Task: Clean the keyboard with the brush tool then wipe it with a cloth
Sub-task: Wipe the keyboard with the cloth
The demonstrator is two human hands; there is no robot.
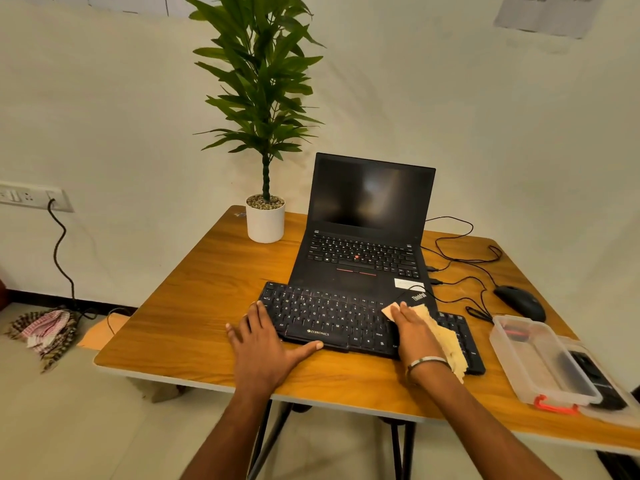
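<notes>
Right hand (414,329) presses cloth (446,337) on keyboard (332,320); left hand (265,344) steadies keyboard edge

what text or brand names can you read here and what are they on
"ZEBRONICS": front edge of the black keyboard.
"ThinkPad": palm rest corner of the laptop.
Laptop's white sticker: too small to read.
Paper on the wall: print blurred, unreadable.

The table (207,292) is glossy wood-grain; the keyboard (322,317) is matt black plastic; the cloth (446,337) looks rough, pale and woven; the box (512,368) is clear, smooth plastic; the laptop (367,244) is matt black with a glossy screen.
</notes>
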